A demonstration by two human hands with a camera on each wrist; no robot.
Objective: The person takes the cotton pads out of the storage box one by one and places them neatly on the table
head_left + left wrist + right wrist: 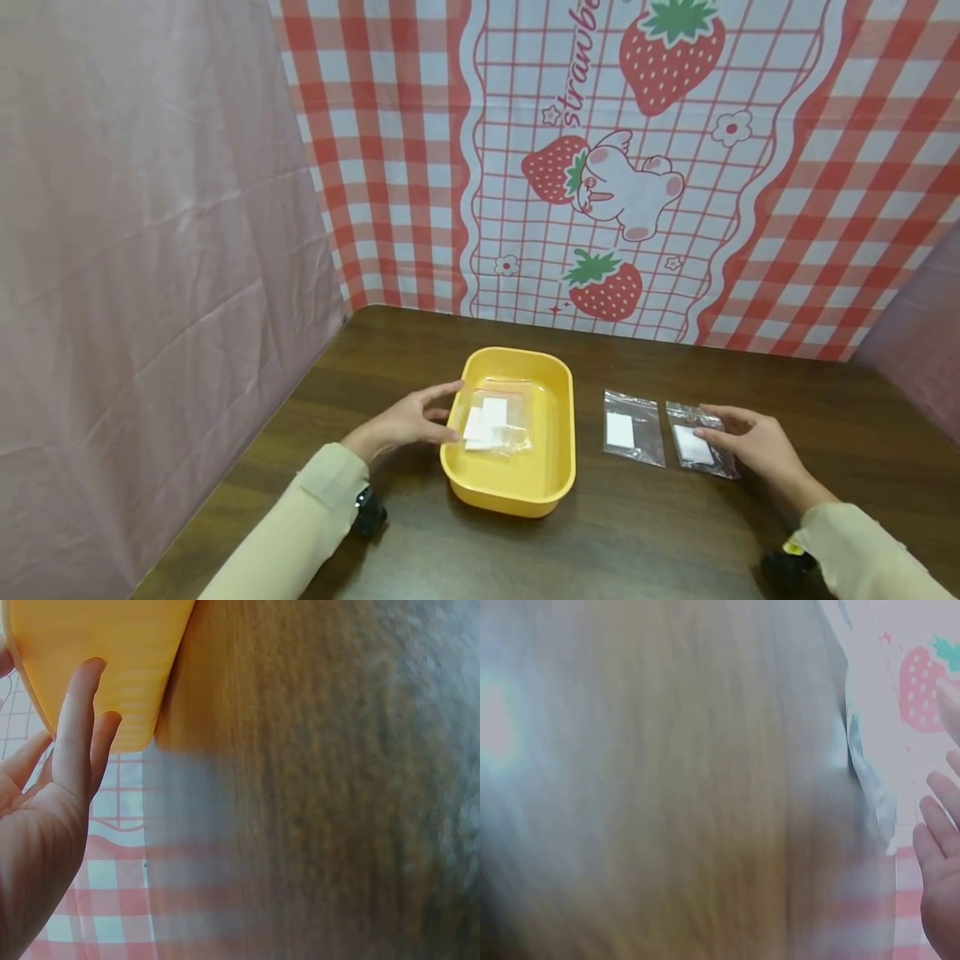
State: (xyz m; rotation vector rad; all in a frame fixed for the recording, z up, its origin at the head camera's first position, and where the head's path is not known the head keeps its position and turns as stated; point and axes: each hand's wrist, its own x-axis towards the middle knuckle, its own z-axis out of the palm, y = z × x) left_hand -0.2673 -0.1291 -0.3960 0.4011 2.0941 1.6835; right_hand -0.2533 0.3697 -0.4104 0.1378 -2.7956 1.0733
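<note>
Crinkly clear bag [718,461] | white rectangle [693,448] inside | right hand [763,450] touching, grip unclear

The head camera is looking forward and down, taking in the tub [498,505] at lower centre and the cloth [615,108] across the top. Low and close, the wrist cameras are facing across the table [300,825], the left sharing the head's tub at upper left, the right its cloth at right.

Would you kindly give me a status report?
Left hand at left side of yellow tub; right hand at rightmost clear zip bag; second zip bag beside it; nothing visibly in the way.
</note>
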